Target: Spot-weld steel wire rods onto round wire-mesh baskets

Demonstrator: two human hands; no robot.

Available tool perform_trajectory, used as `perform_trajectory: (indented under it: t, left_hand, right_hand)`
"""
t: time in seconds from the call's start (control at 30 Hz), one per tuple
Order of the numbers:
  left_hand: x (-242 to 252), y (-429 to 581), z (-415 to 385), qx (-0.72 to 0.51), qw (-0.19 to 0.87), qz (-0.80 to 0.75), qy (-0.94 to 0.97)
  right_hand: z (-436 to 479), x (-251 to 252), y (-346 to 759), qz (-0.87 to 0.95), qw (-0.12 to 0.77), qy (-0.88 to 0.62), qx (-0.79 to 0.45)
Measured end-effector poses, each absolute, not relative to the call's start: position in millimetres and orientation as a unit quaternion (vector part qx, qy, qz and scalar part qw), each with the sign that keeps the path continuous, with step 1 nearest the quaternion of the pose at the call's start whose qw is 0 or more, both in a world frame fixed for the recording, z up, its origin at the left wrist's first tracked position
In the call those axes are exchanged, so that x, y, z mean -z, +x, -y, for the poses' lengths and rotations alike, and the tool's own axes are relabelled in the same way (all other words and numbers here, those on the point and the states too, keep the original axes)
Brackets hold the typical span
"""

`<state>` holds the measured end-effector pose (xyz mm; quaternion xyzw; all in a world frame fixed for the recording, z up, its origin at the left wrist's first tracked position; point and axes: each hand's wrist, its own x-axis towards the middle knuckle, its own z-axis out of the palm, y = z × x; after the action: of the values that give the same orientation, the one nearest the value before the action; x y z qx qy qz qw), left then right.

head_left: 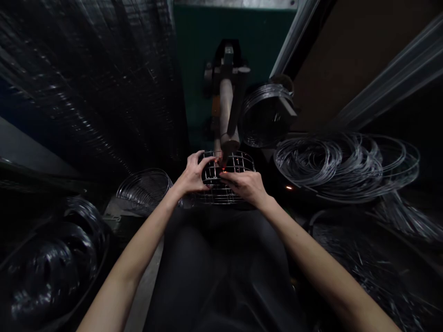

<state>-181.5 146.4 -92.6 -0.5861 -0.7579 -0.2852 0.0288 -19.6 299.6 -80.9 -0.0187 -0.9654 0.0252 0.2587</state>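
A round wire basket (pixel 221 196) sits under the arm of a spot welding machine (pixel 226 103), just above my lap. Glowing orange-red points show where the welder's tip meets the wires. My left hand (pixel 195 175) grips the basket's left side, thumb and fingers curved around its wires. From the right, my right hand (pixel 247 184) reaches over the basket with its fingertips pinched close to the glowing spot. Whatever thin piece lies between those fingertips is too small to make out.
Wire rings (pixel 346 161) lie heaped at the right, with loose straight wires (pixel 408 216) below them. A wire coil (pixel 266 110) hangs beside the machine. Stacked rings (pixel 143 189) and dark wire coils (pixel 55 263) are at the left. Shiny stacked mesh (pixel 104 83) rises at the upper left.
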Motion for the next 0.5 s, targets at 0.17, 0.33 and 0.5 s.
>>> perform_trajectory:
  t: [0.17,0.33,0.5]
  left_hand:
    - [95.1,-181.5,-146.6,0.300,0.046,0.756,-0.580]
    - [95.8,-186.6,-148.2,0.319,0.046,0.760,-0.565]
    - [94.3,-197.4,-157.7,0.320,0.041,0.762,-0.561]
  right_hand:
    - [-297.8,77.2,-6.0,0.963,0.261,-0.022,-0.058]
    - [-304.2,80.8,6.6,0.939,0.317,-0.093,-0.092]
    - [-315.4,83.2,-9.7,0.939,0.302,-0.103,-0.130]
